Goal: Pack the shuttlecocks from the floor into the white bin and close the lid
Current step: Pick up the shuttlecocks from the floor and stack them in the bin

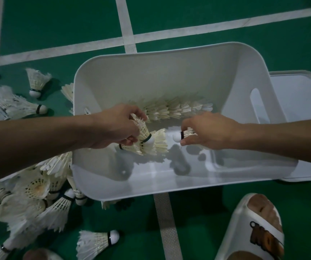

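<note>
The white bin (169, 59) stands open on the green court floor. Both hands reach inside it. My left hand (113, 126) grips a white feather shuttlecock (144, 131), cork pointing down-right, just above a short stack of shuttlecocks (156, 145) lying on the bin floor. My right hand (211, 131) pinches another shuttlecock (181, 136) with its cork pointing left. A long nested row of shuttlecocks (171, 109) lies along the bin's far side. The white lid (301, 102) lies flat on the floor behind the bin's right end. A pile of loose shuttlecocks (34, 196) covers the floor at the left.
More shuttlecocks lie scattered at the upper left (36, 81) and one at the bottom (96, 241). A foot in a white slide sandal (254, 231) rests at the bottom right. White court lines (166, 222) cross the green floor.
</note>
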The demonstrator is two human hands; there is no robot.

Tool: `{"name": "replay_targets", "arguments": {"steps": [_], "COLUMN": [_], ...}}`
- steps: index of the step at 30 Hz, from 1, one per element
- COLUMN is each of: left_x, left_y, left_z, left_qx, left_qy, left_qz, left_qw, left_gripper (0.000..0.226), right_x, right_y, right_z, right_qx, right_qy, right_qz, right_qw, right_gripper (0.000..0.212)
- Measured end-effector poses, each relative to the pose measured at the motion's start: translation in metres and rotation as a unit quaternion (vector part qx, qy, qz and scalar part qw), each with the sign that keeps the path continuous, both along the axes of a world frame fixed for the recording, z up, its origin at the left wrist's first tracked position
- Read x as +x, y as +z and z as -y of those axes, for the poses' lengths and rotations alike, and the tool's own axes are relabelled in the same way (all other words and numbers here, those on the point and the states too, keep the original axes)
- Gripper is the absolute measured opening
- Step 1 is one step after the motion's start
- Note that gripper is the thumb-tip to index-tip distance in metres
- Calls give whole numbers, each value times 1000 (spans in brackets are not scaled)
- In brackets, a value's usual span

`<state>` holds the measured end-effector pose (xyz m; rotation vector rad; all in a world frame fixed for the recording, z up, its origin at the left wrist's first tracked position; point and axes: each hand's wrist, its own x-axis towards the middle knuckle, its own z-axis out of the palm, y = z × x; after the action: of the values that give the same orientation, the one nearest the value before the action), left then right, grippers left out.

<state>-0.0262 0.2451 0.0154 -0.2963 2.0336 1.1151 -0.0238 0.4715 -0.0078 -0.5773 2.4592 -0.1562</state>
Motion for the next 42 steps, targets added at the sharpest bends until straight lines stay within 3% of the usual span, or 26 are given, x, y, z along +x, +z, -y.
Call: {"name": "replay_targets", "arguments": {"steps": [4,9,14,19,25,33,42], "left_x": [1,2,2,2,0,-3,1], "left_y": [0,2,4,4,2,10,21], "left_z": [1,2,1,1,2,-1,-5], "left_qx": [1,5,1,3,0,-1,7], "left_qy": [-2,-1,-2,8,22,31,-31], "left_qz": [-2,3,3,0,1,-16,-115], "left_qw": [1000,1000,1000,1000,1000,999,993], "left_gripper": [42,41,41,41,39,37,54], "right_x": [2,5,9,10,13,8,-1], "right_y": [-8,-14,-22,-25,-30,-31,-1], "right_z": [13,21,15,12,26,16,2], "right_qx": [-9,-114,-224,-222,-335,-319,-249], "right_qy": [-59,-192,-318,-335,-394,-390,-274], "right_qz": [26,73,148,144,179,191,74], "right_qw": [998,972,909,904,837,842,926], "right_gripper": [58,65,56,45,46,50,56]}}
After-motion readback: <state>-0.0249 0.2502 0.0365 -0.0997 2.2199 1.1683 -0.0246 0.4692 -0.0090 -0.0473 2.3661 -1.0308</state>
